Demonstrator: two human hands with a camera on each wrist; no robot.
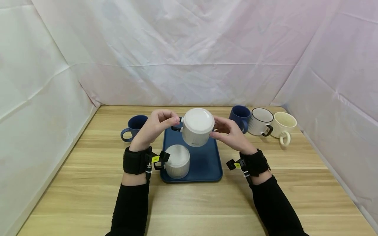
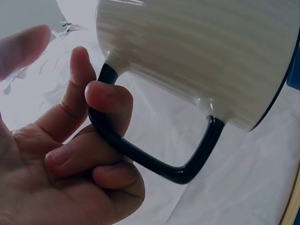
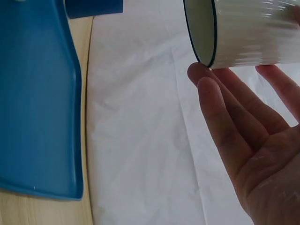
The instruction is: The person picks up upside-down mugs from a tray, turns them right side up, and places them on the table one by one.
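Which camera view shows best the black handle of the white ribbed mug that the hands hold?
The left wrist view: the black handle fills the frame, with the left hand curled round it. In the head view the handle is mostly hidden behind that hand. The right wrist view shows only the mug's rim.

Left hand (image 1: 154,127) fingers curled; right hand (image 1: 231,133) fingers straight

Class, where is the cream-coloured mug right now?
In the head view, the cream-coloured mug stands on the wooden table at the far right, last in the row, beside the white black-rimmed mug.
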